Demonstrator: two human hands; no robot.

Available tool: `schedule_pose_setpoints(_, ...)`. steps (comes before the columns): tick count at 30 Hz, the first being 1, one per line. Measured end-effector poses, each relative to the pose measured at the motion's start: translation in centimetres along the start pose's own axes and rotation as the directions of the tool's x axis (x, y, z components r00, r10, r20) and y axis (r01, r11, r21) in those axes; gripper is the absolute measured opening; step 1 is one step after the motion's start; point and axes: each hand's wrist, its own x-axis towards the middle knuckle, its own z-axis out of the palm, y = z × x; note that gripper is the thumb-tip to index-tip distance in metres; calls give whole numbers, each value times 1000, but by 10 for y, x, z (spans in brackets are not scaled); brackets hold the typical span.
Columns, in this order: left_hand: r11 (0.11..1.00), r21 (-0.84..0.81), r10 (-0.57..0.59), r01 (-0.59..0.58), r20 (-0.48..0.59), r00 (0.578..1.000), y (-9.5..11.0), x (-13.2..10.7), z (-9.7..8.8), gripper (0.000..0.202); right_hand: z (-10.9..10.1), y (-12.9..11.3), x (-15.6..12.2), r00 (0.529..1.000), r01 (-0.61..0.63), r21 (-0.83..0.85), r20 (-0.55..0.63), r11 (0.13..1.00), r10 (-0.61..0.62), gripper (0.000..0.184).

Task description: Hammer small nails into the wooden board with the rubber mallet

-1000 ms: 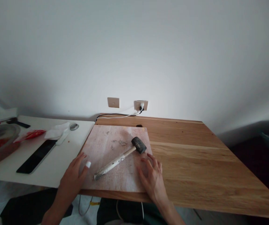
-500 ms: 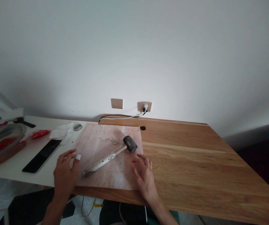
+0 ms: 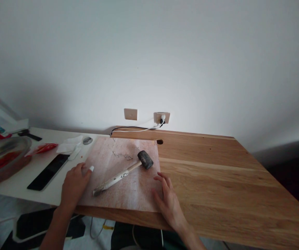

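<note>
A mallet with a black head and a worn, white-painted handle lies slantwise on a pinkish, stone-patterned board. Several thin bent wire pieces are scattered behind its handle. My left hand is at the board's left edge, thumb apart from its bent fingers, with something white on the thumb tip. I see nothing in its grasp. At the opposite edge, my right hand is open and empty, fingers spread, below the mallet head. Whether either hand presses on the board I cannot tell.
A black-screened phone, white tissue, grey ring, red packet and clear-lidded tub occupy the white tabletop at left. The wooden desk extends right. Cables run to a wall socket.
My right hand has shifted slightly right and outward along the board's edge. My left hand's fingers have curled more and its thumb has swung right. The mallet stays on the board.
</note>
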Motion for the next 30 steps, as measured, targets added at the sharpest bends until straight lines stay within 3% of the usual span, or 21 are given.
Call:
schedule_pose_setpoints(7,990,120,71,-70,-6,997,25,-14,1,50,-18,4,-4,1000,18,-100,12,995,-16,30)
schedule_pose_setpoints(14,957,167,235,-237,26,972,60,-39,10,39,-48,34,-30,998,-4,-209,-64,978,-10,25)
schedule_pose_setpoints(19,929,113,354,-352,-3,935,88,-59,22,32,-85,59,-48,985,-125,-245,-149,961,90,24)
schedule_pose_setpoints(25,857,3,512,-516,-125,850,120,-85,49,26,-144,96,-64,914,-377,-261,-257,888,313,35)
schedule_pose_setpoints(28,816,-85,560,-572,-129,818,134,-95,54,26,-170,114,-71,910,-387,-329,-285,861,300,41)
schedule_pose_setpoints(30,807,-139,564,-574,-108,819,140,-97,55,27,-177,114,-73,892,-404,-417,-376,814,250,48)
